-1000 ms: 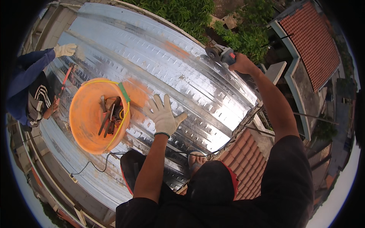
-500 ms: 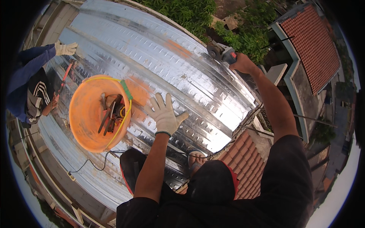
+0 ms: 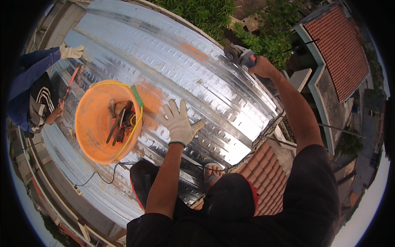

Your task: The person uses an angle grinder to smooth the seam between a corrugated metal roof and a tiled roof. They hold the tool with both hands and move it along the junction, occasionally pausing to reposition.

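My left hand (image 3: 179, 125), in a pale work glove, lies with fingers spread on the ribbed metal sheet (image 3: 164, 61). Bare and stretched out to the far right, my right hand (image 3: 263, 68) is closed round the body of an angle grinder (image 3: 247, 58). The grinder's disc (image 3: 231, 54) is at the sheet's far right edge; I cannot tell whether it touches the metal. Left of my gloved hand stands an orange bucket (image 3: 88, 127) with a yellow handle and a green grip. Several hand tools (image 3: 121, 123) lie in it.
At the left a co-worker's gloved hand (image 3: 72, 52) is over the sheet; their other hand holds a hammer with a red handle (image 3: 70, 82). A black cord (image 3: 96, 173) runs across the sheet past my foot (image 3: 213, 171). Roof tiles (image 3: 265, 177) and a drop with trees (image 3: 267, 41) border the sheet.
Almost nothing differs. The grinder and my right hand have shifted very slightly; my left hand stays spread on the sheet.
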